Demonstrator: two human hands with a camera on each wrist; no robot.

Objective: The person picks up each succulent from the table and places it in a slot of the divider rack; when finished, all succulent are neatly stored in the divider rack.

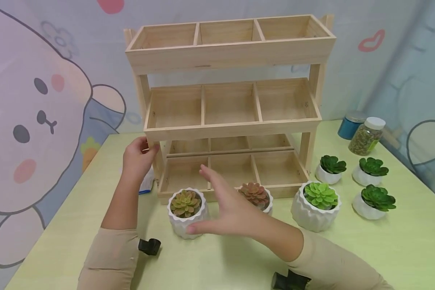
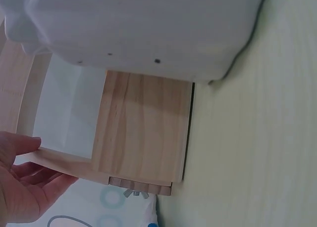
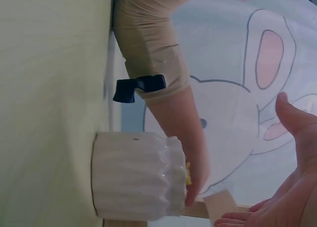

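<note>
My left hand (image 1: 137, 158) grips the left post of a three-tier wooden shelf (image 1: 232, 127); in the left wrist view the thumb lies on one side of the post (image 2: 67, 163) and the fingers on the other. My right hand (image 1: 237, 211) is held over the table with thumb and fingers spread apart, nothing between them. Its thumb overlaps a ribbed white pot (image 1: 177, 225) with a yellow-green succulent (image 1: 185, 204). Behind this hand, a reddish succulent (image 1: 253, 193) in a white pot is partly hidden. A bright green succulent (image 1: 320, 195) in a larger white pot stands to the right.
Several small white pots with dark green succulents (image 1: 372, 166) stand at the right. Behind them are a blue tin (image 1: 348, 128) and a white-lidded jar (image 1: 365, 139). A white cloth with a blue edge (image 1: 147, 183) lies beside the shelf's left post. A printed backdrop hangs behind.
</note>
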